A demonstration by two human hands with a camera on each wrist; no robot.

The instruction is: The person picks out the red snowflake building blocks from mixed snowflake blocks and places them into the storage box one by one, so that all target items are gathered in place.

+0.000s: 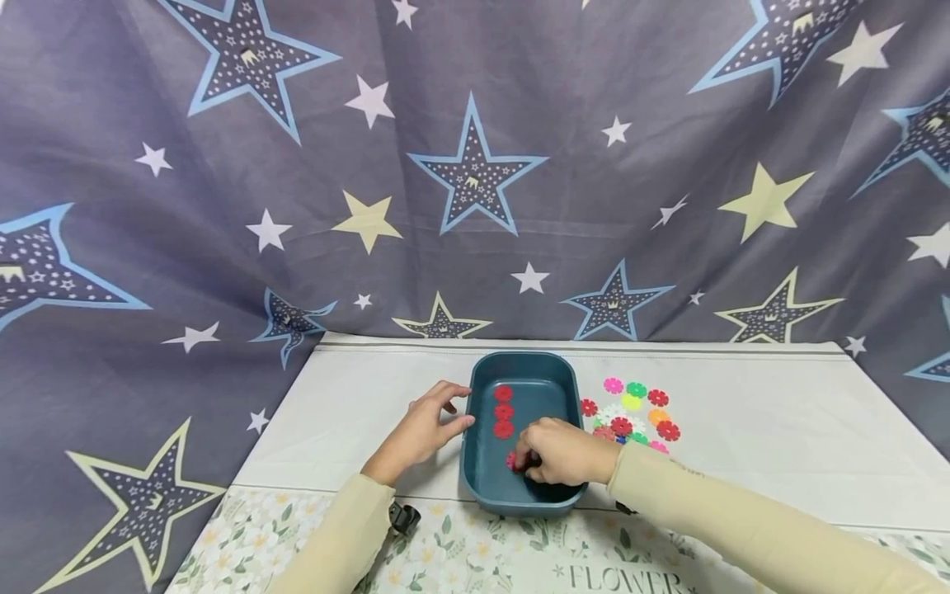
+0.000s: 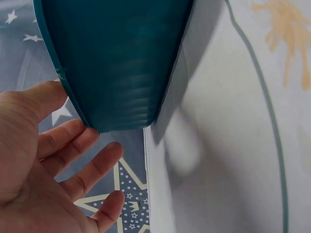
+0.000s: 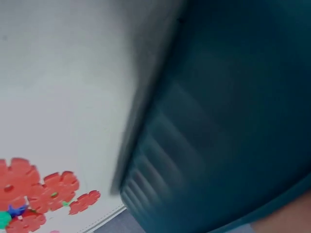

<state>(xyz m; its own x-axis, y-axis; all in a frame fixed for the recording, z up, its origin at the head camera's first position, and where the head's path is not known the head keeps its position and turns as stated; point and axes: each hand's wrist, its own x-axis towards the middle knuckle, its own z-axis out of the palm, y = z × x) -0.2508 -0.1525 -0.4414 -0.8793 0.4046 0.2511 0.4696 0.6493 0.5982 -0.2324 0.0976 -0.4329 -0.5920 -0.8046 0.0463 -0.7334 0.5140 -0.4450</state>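
Observation:
A dark teal rectangular tray (image 1: 486,487) stands on the table. Inside it, three red snowflake discs (image 1: 503,411) lie in a column along the left part. My right hand (image 1: 564,452) reaches into the near half of the tray and pinches another red snowflake disc (image 1: 511,460) low over the bottom, in line with that column. Its fingertips are partly hidden. At the left side my left hand (image 1: 423,431) touches the tray's rim with loosely bent fingers; in the left wrist view the thumb and fingertips of the left hand (image 2: 58,145) meet the rim.
Right of the tray lies a loose pile of snowflake discs (image 1: 658,417) in red, pink, green, yellow, orange and white. A white cloth with a floral front strip (image 1: 252,520) covers the table. Behind hangs a grey star-patterned curtain (image 1: 564,223).

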